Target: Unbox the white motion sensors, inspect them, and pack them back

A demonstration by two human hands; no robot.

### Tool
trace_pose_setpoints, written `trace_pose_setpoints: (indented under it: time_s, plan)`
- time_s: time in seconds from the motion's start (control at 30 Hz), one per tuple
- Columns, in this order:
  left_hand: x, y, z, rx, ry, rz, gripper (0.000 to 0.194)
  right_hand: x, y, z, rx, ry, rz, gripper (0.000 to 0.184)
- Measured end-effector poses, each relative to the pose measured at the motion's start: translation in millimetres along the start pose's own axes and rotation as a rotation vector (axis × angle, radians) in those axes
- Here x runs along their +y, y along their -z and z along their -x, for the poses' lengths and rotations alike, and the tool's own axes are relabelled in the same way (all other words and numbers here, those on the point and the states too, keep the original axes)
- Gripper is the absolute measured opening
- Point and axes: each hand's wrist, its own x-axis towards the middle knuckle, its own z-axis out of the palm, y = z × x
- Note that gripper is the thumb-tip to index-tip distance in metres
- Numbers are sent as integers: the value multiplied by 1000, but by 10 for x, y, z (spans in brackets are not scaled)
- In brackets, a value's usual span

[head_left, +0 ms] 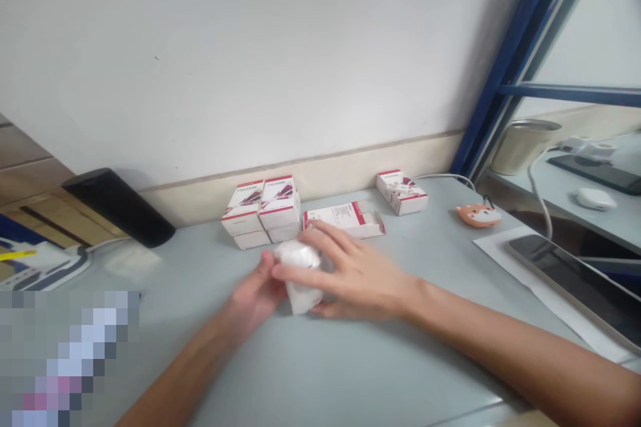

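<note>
Between my two hands is a small white object in what looks like a clear plastic wrap, a white packet (303, 280) held just above the grey table. My left hand (256, 297) grips its left side, thumb at the top edge. Over its top and right side, my right hand (350, 273) closes with the fingers bent around it. Blur hides the packet's detail. Just behind my hands lies an opened red-and-white box (335, 215) on its side, its end flap out to the right. A stack of similar small boxes (260, 207) stands to its left.
Another red-and-white box (402, 192) sits near the wall. Farther right are an orange dog-face case (478, 215) and a phone (571, 280) on white paper. A black cylinder (117, 207) leans at left, near a crumpled clear bag (133, 261).
</note>
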Motion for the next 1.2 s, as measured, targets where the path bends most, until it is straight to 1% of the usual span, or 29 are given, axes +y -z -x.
trace_pose_setpoints:
  time_s: [0.07,0.1,0.13,0.17,0.23,0.27,0.3,0.33,0.4,0.43,0.47,0.53,0.6,0.63,0.67,0.73,0.8,0.9,0.97,1.03,1.07,1.13,1.2]
  plan:
    - [85,-59,-23,88,-41,31,57,106,98,-11,76,-99,43,93]
    - [114,-88,-27,146,-91,-35,53,177,158,-14,126,-160,66,94]
    - [126,-114,-24,211,-157,-177,46,257,225,-13,179,-231,92,95]
    - [120,-136,-17,272,-242,-381,37,344,296,-7,229,-310,116,96]
    - [64,-169,-4,349,-414,-878,19,520,438,25,292,-493,155,98]
    - [30,-183,-9,338,-484,-1102,15,601,502,51,298,-592,165,100]
    - [2,-200,-28,305,-538,-1275,16,674,554,82,286,-686,165,100]
    - [-11,-221,-65,258,-588,-1402,19,736,590,115,261,-766,156,99]
    - [16,-275,-197,182,-640,-1557,28,823,609,179,198,-873,131,96]
    - [54,-306,-292,150,-638,-1608,33,850,592,205,174,-903,124,93]
    - [102,-336,-401,117,-602,-1651,39,868,561,224,161,-920,125,88]
    - [196,-379,-638,38,-477,-1685,59,883,483,240,153,-918,154,76]
    - [244,-386,-851,-69,-330,-1678,80,884,420,232,148,-914,179,66]
    - [241,-376,-932,-117,-296,-1669,84,882,406,224,142,-924,175,64]
    - [221,-361,-991,-138,-298,-1661,83,881,404,214,134,-946,158,63]
    - [141,-324,-1043,-97,-339,-1637,75,885,429,199,138,-997,94,60]
    - [39,-293,-1026,-17,-380,-1606,67,899,471,195,179,-1016,8,56]
    - [-89,-277,-953,49,-430,-1567,63,934,528,206,259,-1001,-117,50]
    - [-144,-285,-911,74,-478,-1559,61,958,561,213,288,-993,-191,47]
    - [-187,-298,-880,113,-532,-1561,58,976,591,213,312,-1014,-288,47]
    - [-208,-304,-866,152,-566,-1561,57,981,603,209,327,-1034,-345,48]
    - [-256,-310,-839,268,-646,-1539,53,976,614,195,365,-1083,-471,53]
    - [-305,-310,-812,372,-728,-1501,51,943,595,170,384,-1090,-570,56]
